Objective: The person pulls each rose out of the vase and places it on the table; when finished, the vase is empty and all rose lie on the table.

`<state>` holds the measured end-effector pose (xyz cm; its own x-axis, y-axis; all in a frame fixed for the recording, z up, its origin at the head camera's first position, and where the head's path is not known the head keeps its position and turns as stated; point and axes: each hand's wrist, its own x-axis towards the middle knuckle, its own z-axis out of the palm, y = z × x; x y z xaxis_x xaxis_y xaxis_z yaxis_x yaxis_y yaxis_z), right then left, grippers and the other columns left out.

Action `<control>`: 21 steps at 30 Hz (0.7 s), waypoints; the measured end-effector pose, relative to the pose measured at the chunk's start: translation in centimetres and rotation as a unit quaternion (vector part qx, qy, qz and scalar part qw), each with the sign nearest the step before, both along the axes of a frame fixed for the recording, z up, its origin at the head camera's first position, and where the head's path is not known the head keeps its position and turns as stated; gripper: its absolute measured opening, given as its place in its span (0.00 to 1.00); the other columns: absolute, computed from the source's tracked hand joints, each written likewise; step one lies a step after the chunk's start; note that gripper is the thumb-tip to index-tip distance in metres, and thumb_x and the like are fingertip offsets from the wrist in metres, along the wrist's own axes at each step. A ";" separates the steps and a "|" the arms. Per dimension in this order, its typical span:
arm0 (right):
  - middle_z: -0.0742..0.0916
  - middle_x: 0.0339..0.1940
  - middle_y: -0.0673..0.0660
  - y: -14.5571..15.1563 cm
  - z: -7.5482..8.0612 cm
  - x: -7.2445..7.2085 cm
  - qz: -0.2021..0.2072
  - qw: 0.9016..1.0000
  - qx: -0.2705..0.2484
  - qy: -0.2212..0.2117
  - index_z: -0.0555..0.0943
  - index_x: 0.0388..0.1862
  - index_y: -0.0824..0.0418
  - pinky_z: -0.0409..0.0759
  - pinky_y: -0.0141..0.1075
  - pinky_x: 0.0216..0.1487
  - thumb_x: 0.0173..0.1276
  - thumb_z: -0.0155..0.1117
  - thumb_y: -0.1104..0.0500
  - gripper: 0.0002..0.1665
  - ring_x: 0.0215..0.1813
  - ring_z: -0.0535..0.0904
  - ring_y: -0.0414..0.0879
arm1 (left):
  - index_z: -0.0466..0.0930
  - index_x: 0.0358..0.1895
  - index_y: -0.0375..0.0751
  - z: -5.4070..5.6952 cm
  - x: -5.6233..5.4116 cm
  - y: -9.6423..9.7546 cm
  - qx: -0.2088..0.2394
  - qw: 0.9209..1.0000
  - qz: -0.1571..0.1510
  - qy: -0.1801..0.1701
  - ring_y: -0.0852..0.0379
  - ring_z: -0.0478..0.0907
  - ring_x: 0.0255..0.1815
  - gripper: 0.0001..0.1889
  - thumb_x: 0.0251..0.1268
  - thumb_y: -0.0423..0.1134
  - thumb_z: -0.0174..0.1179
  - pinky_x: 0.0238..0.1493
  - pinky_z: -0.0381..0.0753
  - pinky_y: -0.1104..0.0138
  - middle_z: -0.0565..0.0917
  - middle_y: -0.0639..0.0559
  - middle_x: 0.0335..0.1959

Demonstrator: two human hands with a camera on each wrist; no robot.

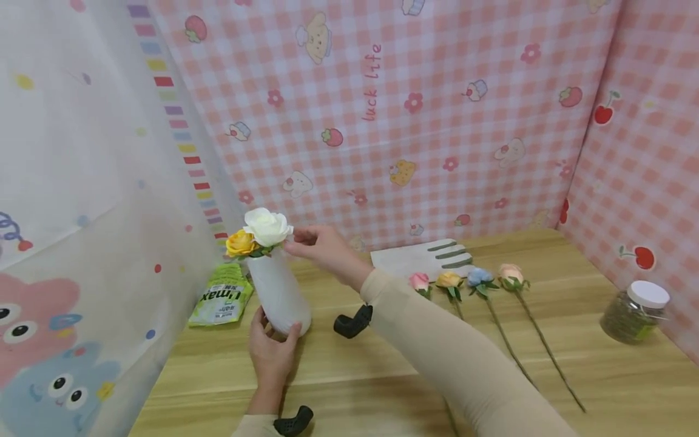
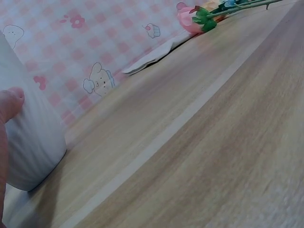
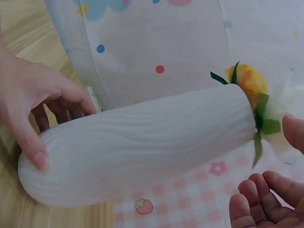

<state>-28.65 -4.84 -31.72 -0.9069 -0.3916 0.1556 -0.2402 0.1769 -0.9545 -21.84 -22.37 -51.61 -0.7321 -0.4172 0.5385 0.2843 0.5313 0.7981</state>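
Note:
A tall white ribbed vase point(image 1: 278, 294) stands on the table at the left. My left hand point(image 1: 273, 358) grips its lower end, thumb on one side and fingers round the other. From its mouth show a white rose point(image 1: 267, 227) and a yellow rose point(image 1: 241, 243), heads close to the rim, with green leaves point(image 3: 266, 124) beneath. Their stems are hidden inside. Beside the white rose is my right hand point(image 1: 330, 252); in the right wrist view its thumb and loosely bent fingers stand apart, with nothing held between them.
Pink point(image 1: 419, 281), yellow point(image 1: 449, 280), blue point(image 1: 480, 278) and peach point(image 1: 511, 274) artificial roses lie at the right, near a flat white piece with dark stripes point(image 1: 404, 261). A white-lidded jar point(image 1: 628, 318) stands far right. A green packet point(image 1: 221, 300) lies left of the vase.

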 end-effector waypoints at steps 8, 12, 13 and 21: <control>0.85 0.46 0.44 -3.3 -0.2 -0.1 0.059 0.997 -0.043 -0.024 0.82 0.53 0.51 0.78 0.42 0.54 0.58 0.73 0.47 0.24 0.49 0.79 0.39 | 0.63 0.68 0.35 -0.2 0.0 -0.1 -0.011 1.000 0.005 0.004 0.45 0.72 0.57 0.45 0.47 0.44 0.76 0.48 0.79 0.49 0.74 0.38 0.57; 0.85 0.46 0.43 -4.2 -0.2 0.2 0.061 0.996 -0.060 -0.026 0.82 0.54 0.53 0.78 0.37 0.52 0.57 0.75 0.53 0.25 0.48 0.80 0.38 | 0.63 0.68 0.35 -0.2 0.0 -0.2 -0.014 1.000 0.006 0.003 0.45 0.72 0.57 0.45 0.47 0.44 0.76 0.48 0.79 0.49 0.74 0.38 0.57; 0.85 0.46 0.44 -4.3 -0.2 0.3 0.055 0.996 -0.062 -0.027 0.82 0.53 0.54 0.78 0.36 0.51 0.57 0.75 0.54 0.24 0.48 0.80 0.38 | 0.63 0.68 0.36 -0.2 0.0 -0.1 -0.013 1.000 0.006 0.002 0.45 0.72 0.57 0.45 0.47 0.44 0.76 0.48 0.79 0.49 0.74 0.38 0.57; 0.86 0.44 0.46 -4.4 0.6 0.8 -0.006 0.996 -0.076 -0.035 0.83 0.50 0.54 0.79 0.37 0.50 0.58 0.74 0.54 0.20 0.46 0.81 0.39 | 0.63 0.68 0.37 -0.1 0.0 -0.1 -0.017 1.000 0.006 -0.007 0.46 0.72 0.57 0.45 0.47 0.44 0.76 0.49 0.79 0.50 0.74 0.39 0.57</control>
